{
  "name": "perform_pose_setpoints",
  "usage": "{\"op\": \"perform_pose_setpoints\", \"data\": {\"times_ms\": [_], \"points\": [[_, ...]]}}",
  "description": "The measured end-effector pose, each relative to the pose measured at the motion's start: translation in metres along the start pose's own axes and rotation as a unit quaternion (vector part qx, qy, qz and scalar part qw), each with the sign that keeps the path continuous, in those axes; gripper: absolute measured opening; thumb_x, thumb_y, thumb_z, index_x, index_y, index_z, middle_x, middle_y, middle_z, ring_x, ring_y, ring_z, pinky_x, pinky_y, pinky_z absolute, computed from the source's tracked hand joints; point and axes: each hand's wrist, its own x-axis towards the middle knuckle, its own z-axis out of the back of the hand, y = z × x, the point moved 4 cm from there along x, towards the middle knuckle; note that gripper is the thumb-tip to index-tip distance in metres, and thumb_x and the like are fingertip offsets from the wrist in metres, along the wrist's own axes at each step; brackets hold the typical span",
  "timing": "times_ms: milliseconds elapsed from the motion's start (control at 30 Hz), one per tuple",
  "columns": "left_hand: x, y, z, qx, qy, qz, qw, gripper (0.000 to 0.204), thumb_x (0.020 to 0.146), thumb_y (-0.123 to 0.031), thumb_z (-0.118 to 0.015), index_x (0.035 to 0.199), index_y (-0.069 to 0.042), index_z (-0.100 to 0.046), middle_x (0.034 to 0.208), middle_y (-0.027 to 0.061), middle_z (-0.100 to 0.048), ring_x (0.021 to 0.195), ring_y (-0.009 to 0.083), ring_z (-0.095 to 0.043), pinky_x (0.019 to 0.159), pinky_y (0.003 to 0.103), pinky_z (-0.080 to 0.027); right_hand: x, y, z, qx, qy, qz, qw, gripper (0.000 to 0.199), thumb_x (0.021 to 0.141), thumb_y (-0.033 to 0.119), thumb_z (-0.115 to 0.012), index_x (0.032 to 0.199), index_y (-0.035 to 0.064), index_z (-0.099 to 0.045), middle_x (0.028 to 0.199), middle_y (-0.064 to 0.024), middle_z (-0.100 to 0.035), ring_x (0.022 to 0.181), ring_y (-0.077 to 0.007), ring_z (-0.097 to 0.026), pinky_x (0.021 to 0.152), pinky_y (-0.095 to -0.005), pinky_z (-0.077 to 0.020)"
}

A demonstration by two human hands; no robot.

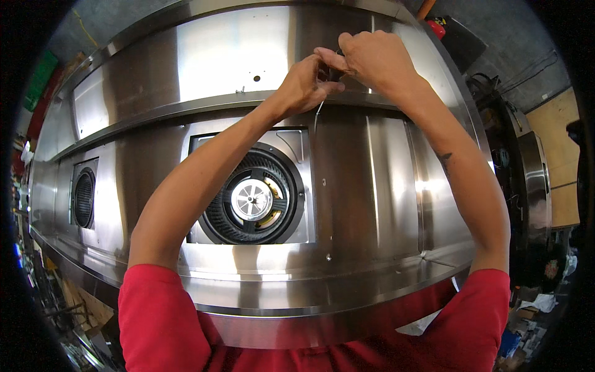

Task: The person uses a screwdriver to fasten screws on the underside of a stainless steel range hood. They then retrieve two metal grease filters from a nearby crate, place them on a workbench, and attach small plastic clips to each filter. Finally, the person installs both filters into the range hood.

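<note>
Both hands meet high against a wide stainless steel range hood (365, 186), arms reaching up from red sleeves (161, 322) at the lower edge of the view. The left hand (304, 84) is curled closed, thumb and fingertips pinched around a small dark part (331, 73) that sits between the two hands; what kind of part it is cannot be told, since the fingers cover most of it. The right hand (375, 59) is just beside the left and touching it, its fingers bent down and closed over the same dark part from above and to the right. A thin wire (317, 115) hangs down from under the left hand, running over the horizontal ledge of the hood just below the knuckles. To the left of the left hand, on the upper steel panel, sit two small holes (255, 79) and a screw point near the ledge. Well below both hands, under the left forearm, a round black blower fan (254, 198) with a silver hub is set in a square opening of the lower panel. Far off to the left of the left arm a second, smaller round fan (83, 197) shows in its own opening. Beyond the right forearm, near the edge of the view, stands another curved steel unit (533, 186) against plywood boards.
</note>
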Motion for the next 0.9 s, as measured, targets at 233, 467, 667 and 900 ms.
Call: {"op": "perform_pose_setpoints", "data": {"times_ms": [233, 467, 667, 900], "points": [[0.016, 0.021, 0.009, -0.061, 0.087, -0.021, 0.994, 0.047, 0.096, -0.016, -0.079, 0.136, 0.002, -0.060, 0.118, 0.0155, -0.072, 0.117, 0.0282, -0.069, 0.111, 0.042, -0.052, 0.005, -0.023, 0.003, 0.173, -0.162, 0.283, 0.930, 0.045, 0.099, 0.040, -0.074, 0.116, 0.0006, -0.060, 0.083, -0.0233, -0.072, 0.082, -0.0443, -0.073, 0.071, -0.0543, -0.0579], [0.008, 0.017, 0.000, -0.080, 0.004, -0.054, 0.995, 0.040, 0.098, -0.020, -0.077, 0.130, 0.001, -0.066, 0.117, 0.0155, -0.076, 0.116, 0.0279, -0.071, 0.105, 0.044, -0.056, 0.007, -0.013, -0.009, 0.017, -0.068, 0.054, 0.996, 0.038, 0.099, 0.036, -0.074, 0.115, 0.0037, -0.060, 0.085, -0.0242, -0.073, 0.085, -0.0473, -0.072, 0.074, -0.0552, -0.0570], [0.013, 0.018, 0.009, -0.040, 0.059, -0.043, 0.997, 0.037, 0.101, -0.018, -0.072, 0.131, 0.002, -0.066, 0.123, 0.0174, -0.075, 0.119, 0.0283, -0.071, 0.110, 0.045, -0.053, 0.006, -0.031, -0.010, 0.202, -0.153, 0.272, 0.928, 0.044, 0.102, 0.048, -0.065, 0.110, 0.0052, -0.064, 0.087, -0.0255, -0.073, 0.086, -0.0453, -0.073, 0.076, -0.0546, -0.0569], [-0.001, -0.006, 0.004, -0.150, 0.046, -0.065, 0.985, 0.034, 0.104, -0.018, -0.068, 0.130, 0.004, -0.064, 0.126, 0.0193, -0.073, 0.124, 0.0305, -0.068, 0.109, 0.044, -0.053, 0.003, -0.018, -0.002, 0.044, 0.011, 0.055, 0.997, 0.050, 0.099, 0.047, -0.071, 0.123, 0.0042, -0.060, 0.094, -0.0254, -0.072, 0.091, -0.0421, -0.071, 0.081, -0.0521, -0.0567]]}}
